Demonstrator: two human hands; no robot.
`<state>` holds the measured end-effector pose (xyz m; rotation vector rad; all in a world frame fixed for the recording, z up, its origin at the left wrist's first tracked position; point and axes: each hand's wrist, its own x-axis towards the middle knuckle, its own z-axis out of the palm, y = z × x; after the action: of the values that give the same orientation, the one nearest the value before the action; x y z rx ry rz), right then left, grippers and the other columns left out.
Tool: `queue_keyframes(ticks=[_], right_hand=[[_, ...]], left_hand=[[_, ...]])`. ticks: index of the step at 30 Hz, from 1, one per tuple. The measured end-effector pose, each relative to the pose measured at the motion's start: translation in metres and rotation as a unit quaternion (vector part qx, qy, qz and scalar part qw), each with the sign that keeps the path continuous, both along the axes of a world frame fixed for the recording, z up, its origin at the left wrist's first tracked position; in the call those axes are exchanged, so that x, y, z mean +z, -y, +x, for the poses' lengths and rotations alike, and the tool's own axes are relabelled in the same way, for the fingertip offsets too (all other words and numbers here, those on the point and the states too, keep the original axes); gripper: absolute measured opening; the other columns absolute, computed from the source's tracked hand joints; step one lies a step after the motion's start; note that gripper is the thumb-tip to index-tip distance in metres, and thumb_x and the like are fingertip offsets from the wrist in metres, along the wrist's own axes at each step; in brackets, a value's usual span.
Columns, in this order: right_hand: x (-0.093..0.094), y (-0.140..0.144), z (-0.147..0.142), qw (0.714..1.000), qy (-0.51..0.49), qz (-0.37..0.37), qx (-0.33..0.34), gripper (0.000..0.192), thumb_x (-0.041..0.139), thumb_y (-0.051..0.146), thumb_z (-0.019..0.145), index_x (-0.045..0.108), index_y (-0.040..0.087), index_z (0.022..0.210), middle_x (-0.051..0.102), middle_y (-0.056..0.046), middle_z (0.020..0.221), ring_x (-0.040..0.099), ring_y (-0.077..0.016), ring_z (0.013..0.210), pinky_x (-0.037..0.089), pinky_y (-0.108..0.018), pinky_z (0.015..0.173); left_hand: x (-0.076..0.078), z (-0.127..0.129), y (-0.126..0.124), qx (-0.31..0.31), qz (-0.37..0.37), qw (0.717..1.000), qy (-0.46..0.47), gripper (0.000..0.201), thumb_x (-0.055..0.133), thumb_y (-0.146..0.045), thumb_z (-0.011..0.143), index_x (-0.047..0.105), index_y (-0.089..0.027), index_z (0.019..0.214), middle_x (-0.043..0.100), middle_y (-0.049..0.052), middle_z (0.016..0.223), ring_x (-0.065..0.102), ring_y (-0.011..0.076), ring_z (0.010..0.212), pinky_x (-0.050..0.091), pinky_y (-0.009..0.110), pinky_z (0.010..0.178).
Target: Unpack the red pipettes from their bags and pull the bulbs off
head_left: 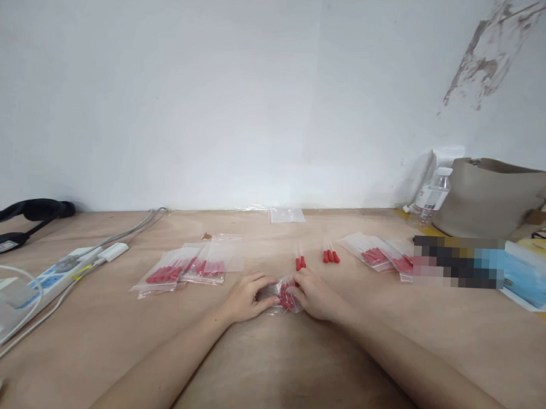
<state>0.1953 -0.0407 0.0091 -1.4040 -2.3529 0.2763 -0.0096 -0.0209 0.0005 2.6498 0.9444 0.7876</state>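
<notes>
A clear zip bag (274,310) lies on the table between my hands, with several red-bulbed droppers (287,297) in or on it; the plastic's glare hides which. My left hand (249,297) grips the bag's left side between thumb and fingers. On the other side my right hand (316,295) is closed over the bag's right edge, its thumb against the red bulbs. Just beyond the right fingertips lie loose droppers (300,263), with clear stems pointing away. A little to the right are three more droppers (331,256).
Filled dropper bags lie at left (168,272) and at right (374,256). A flat bag (287,215) rests near the wall. Left stand a power strip (52,277) with cables and a black strapped item (26,212). Right are a water bottle (431,196), a grey bag (490,199) and blue packaging (530,279).
</notes>
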Motion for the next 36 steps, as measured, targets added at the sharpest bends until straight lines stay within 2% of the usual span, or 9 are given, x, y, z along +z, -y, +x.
queue_keyframes(ticks=[3, 8, 16, 19, 22, 26, 29, 33, 36], right_hand=[[0.007, 0.003, 0.002, 0.999, 0.028, -0.013, 0.012, 0.018, 0.043, 0.027, 0.083, 0.053, 0.014, 0.078, 0.056, -0.008, 0.083, 0.049, -0.0161, 0.078, 0.035, -0.026, 0.067], [0.011, 0.006, 0.004, 0.999, 0.009, -0.051, 0.013, 0.018, 0.040, 0.027, 0.084, 0.052, 0.015, 0.078, 0.057, -0.007, 0.081, 0.050, -0.0138, 0.070, 0.034, -0.023, 0.061], [0.007, 0.003, 0.021, 0.995, -0.027, -0.090, 0.025, 0.016, 0.041, 0.022, 0.082, 0.054, 0.015, 0.089, 0.057, -0.009, 0.095, 0.053, -0.0162, 0.085, 0.038, -0.026, 0.074], [0.014, 0.002, 0.028, 0.994, -0.053, -0.100, -0.002, 0.017, 0.046, 0.022, 0.079, 0.053, 0.016, 0.093, 0.058, -0.008, 0.095, 0.053, -0.0159, 0.084, 0.040, -0.028, 0.075], [0.029, -0.005, 0.044, 0.988, -0.105, -0.109, -0.023, 0.017, 0.051, 0.025, 0.075, 0.055, 0.016, 0.090, 0.061, -0.005, 0.085, 0.055, -0.0146, 0.075, 0.042, -0.028, 0.069], [0.044, -0.019, 0.072, 0.949, -0.269, -0.162, -0.027, 0.019, 0.051, 0.030, 0.075, 0.057, 0.017, 0.087, 0.063, -0.003, 0.080, 0.057, -0.0120, 0.068, 0.046, -0.027, 0.066], [0.038, -0.027, 0.081, 0.901, -0.366, -0.226, -0.056, 0.025, 0.058, 0.026, 0.070, 0.054, 0.017, 0.094, 0.064, -0.003, 0.085, 0.060, -0.0117, 0.070, 0.049, -0.029, 0.071], [0.020, -0.032, 0.076, 0.862, -0.397, -0.306, -0.079, 0.019, 0.060, 0.016, 0.065, 0.054, 0.015, 0.083, 0.064, -0.003, 0.075, 0.061, -0.0118, 0.066, 0.051, -0.030, 0.070], [0.025, -0.033, 0.082, 0.862, -0.403, -0.299, -0.073, 0.018, 0.060, 0.015, 0.065, 0.056, 0.015, 0.082, 0.065, -0.004, 0.077, 0.062, -0.0117, 0.069, 0.050, -0.028, 0.074]], left_hand=[[0.000, 0.000, 0.000, -0.002, 0.005, 1.000, -0.006, 0.035, 0.054, -0.041, 0.079, 0.056, -0.019, 0.106, 0.061, 0.005, 0.094, 0.056, 0.0185, 0.088, 0.043, 0.029, 0.078], [0.002, 0.001, 0.002, 0.001, 0.005, 1.000, -0.006, 0.036, 0.054, -0.043, 0.078, 0.056, -0.020, 0.107, 0.062, 0.005, 0.092, 0.056, 0.0181, 0.085, 0.043, 0.029, 0.076], [0.000, -0.003, 0.001, 0.032, 0.003, 0.999, -0.008, 0.036, 0.053, -0.044, 0.079, 0.057, -0.019, 0.104, 0.061, 0.005, 0.090, 0.056, 0.0177, 0.083, 0.043, 0.029, 0.075], [0.001, -0.004, 0.001, 0.037, -0.002, 0.999, -0.007, 0.036, 0.053, -0.045, 0.078, 0.057, -0.019, 0.104, 0.061, 0.005, 0.091, 0.056, 0.0176, 0.084, 0.043, 0.029, 0.076], [0.003, -0.003, 0.002, 0.042, -0.004, 0.999, -0.007, 0.036, 0.053, -0.046, 0.078, 0.058, -0.019, 0.103, 0.061, 0.005, 0.092, 0.056, 0.0177, 0.084, 0.043, 0.029, 0.076], [0.004, -0.001, 0.003, 0.045, -0.005, 0.999, -0.006, 0.036, 0.053, -0.046, 0.078, 0.059, -0.019, 0.101, 0.062, 0.005, 0.092, 0.056, 0.0183, 0.084, 0.043, 0.030, 0.075], [0.003, -0.001, 0.001, 0.047, -0.005, 0.999, -0.002, 0.036, 0.054, -0.046, 0.077, 0.059, -0.019, 0.101, 0.062, 0.005, 0.091, 0.056, 0.0183, 0.083, 0.044, 0.030, 0.074], [0.001, -0.002, 0.000, 0.050, -0.003, 0.999, -0.002, 0.037, 0.054, -0.046, 0.077, 0.059, -0.019, 0.102, 0.062, 0.005, 0.091, 0.056, 0.0179, 0.083, 0.043, 0.030, 0.075], [0.002, -0.002, 0.001, 0.050, -0.004, 0.999, -0.005, 0.037, 0.053, -0.045, 0.078, 0.058, -0.019, 0.102, 0.061, 0.005, 0.092, 0.056, 0.0178, 0.084, 0.043, 0.030, 0.076]])
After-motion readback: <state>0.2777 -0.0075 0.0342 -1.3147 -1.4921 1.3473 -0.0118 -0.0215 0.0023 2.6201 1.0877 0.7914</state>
